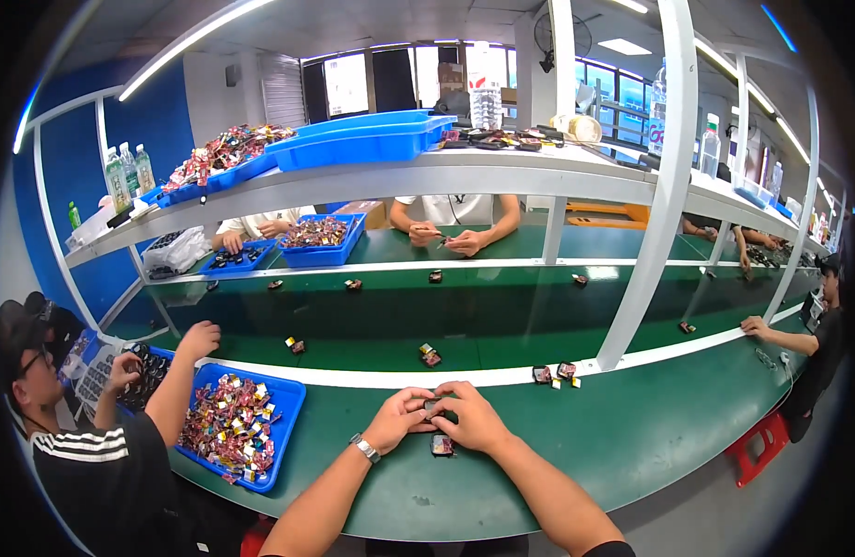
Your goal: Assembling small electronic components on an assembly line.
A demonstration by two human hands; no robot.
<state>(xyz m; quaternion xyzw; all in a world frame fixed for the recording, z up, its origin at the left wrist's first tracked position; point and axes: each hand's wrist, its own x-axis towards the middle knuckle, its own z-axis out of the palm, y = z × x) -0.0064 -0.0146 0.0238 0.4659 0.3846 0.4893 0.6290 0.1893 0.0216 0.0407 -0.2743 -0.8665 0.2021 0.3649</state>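
My left hand (pixel 391 422), with a watch on its wrist, and my right hand (pixel 475 423) meet over the green table. Their fingers close around a small dark part (pixel 432 405), mostly hidden by the fingertips. Just below them on the tabletop lies a small black and red electronic piece (pixel 442 446) with a pale patch. To the left of my left hand stands a blue tray (pixel 293 408) heaped with small red, white and yellow pieces (pixel 228 427).
A white rail (pixel 390 377) and an upright post (pixel 650 195) stand ahead. Two similar pieces (pixel 553 373) rest by the rail; others lie on the green belt (pixel 502 325). A co-worker (pixel 103 455) sits close on the left, reaching over the tray. Other people work opposite and right.
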